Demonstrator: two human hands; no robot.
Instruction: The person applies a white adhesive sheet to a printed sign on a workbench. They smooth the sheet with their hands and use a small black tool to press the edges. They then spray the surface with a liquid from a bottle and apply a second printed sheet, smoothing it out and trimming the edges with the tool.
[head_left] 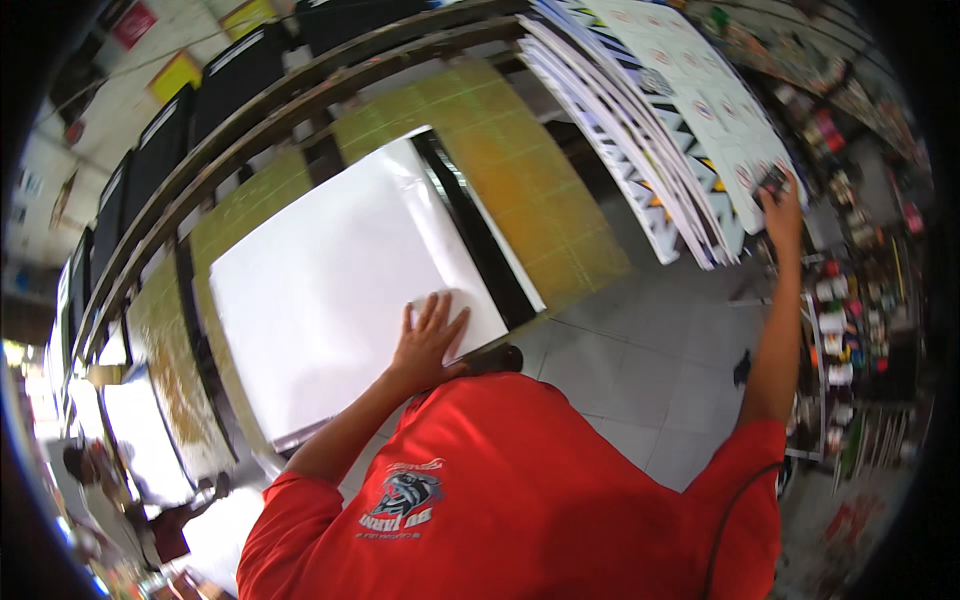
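Observation:
My left hand [428,345] presses on a large white sheet [330,280] with its fingers spread. The sheet lies over a board [470,240] with a black band along its right side, on a yellowish, grid-lined mat [530,190]. My right hand [780,205] reaches out to the far right and grips a small dark object [772,182], too small to name, at the end of a stack of printed white sheets [700,110] with patterned edges.
A wooden rack [300,75] with black panels [240,80] runs behind the mat. Shelves of containers [850,320] stand at right, above a tiled floor [610,370]. Another person [100,480] is at the lower left, near brightly lit white panels [145,430].

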